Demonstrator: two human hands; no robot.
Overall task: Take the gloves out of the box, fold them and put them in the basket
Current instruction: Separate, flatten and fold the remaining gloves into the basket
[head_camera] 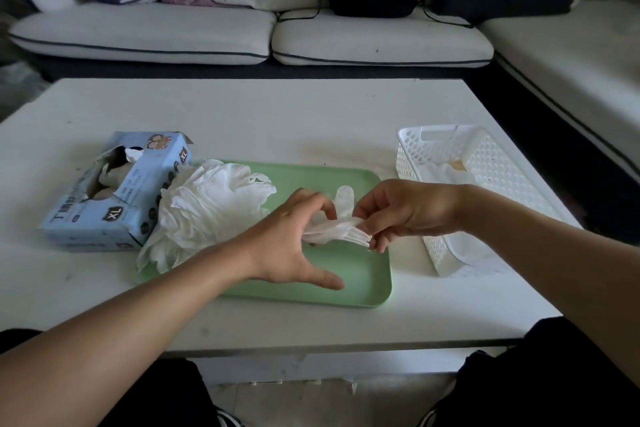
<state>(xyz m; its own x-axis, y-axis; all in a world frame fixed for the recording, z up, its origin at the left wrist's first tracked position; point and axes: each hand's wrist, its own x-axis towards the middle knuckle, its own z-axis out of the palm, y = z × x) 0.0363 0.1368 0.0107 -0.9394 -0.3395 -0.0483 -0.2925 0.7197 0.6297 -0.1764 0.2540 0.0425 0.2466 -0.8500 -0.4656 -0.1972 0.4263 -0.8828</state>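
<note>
Glove [341,224] pinched between left hand [294,239] and right hand [401,210] above green tray [363,274], basket [485,163] just beside.

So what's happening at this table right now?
A person is folding one thin white disposable glove over a pale green tray, holding it with both the left hand and the right hand. A loose pile of white gloves lies beside the opened light blue cardboard box. The white perforated plastic basket already holds some.
</note>
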